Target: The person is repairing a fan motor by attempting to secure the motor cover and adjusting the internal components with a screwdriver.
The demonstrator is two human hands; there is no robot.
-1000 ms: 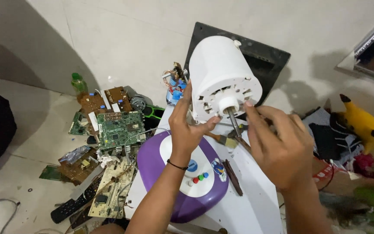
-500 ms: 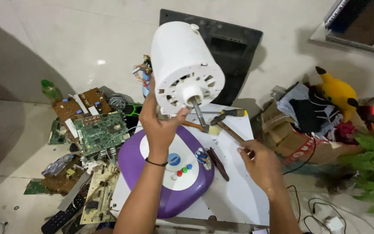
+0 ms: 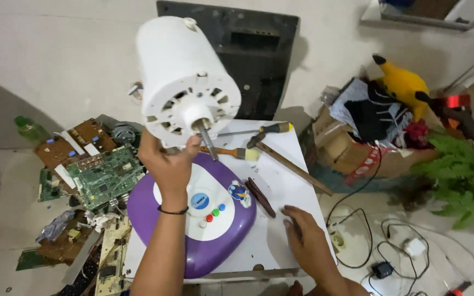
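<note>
Two hands are working apart: the left hand (image 3: 172, 164) is clasping the white motor (image 3: 185, 79) from beneath, fingers closed on its lower edge, holding it up above the purple base (image 3: 193, 219) with the shaft (image 3: 208, 141) pointing down and toward the camera. The right hand (image 3: 308, 241) is lying flat and spread on the white table (image 3: 281, 181), gripping nothing, well below and right of the motor, near a dark bar (image 3: 260, 197); the left is far nearer the shaft.

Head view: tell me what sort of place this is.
Probably a home repair corner on the floor: loose circuit boards lie heaped at left, a screwdriver and brush lie on the white table, and cables trail across the tiles.
</note>
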